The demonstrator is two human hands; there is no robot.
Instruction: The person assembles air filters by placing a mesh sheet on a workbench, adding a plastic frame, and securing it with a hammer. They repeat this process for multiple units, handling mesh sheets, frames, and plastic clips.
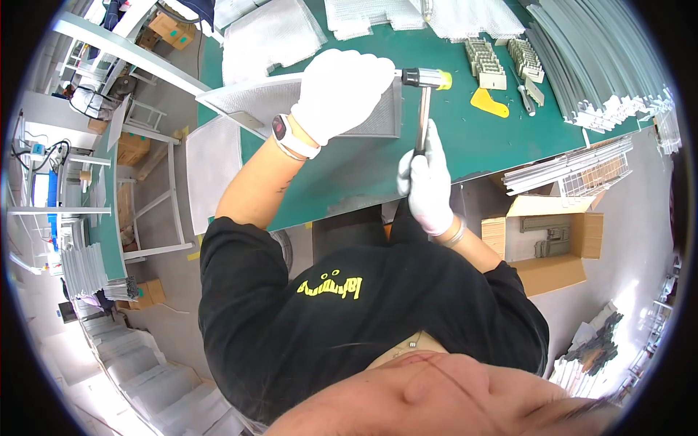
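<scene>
My left hand (pixel 343 94), in a white glove, is closed over the far edge of a framed mesh panel (pixel 376 125). The panel is tilted above the green table (pixel 465 145), and my hand hides part of its frame. In my right hand (pixel 430 185), also gloved, is the handle of a two-faced mallet (pixel 424 112). One end of its head is black and the other yellow. The head is up beside the panel's right end, close to my left fingers; whether it touches the frame I cannot tell.
Mesh sheets (pixel 273 36) lie at the back. To the right are stacked beige corner pieces (pixel 486 64), a yellow scraper (pixel 489 103), a grey-handled tool (pixel 526 100) and long grey frame strips (pixel 592 58). An open cardboard box (pixel 549 272) stands below the table's right edge.
</scene>
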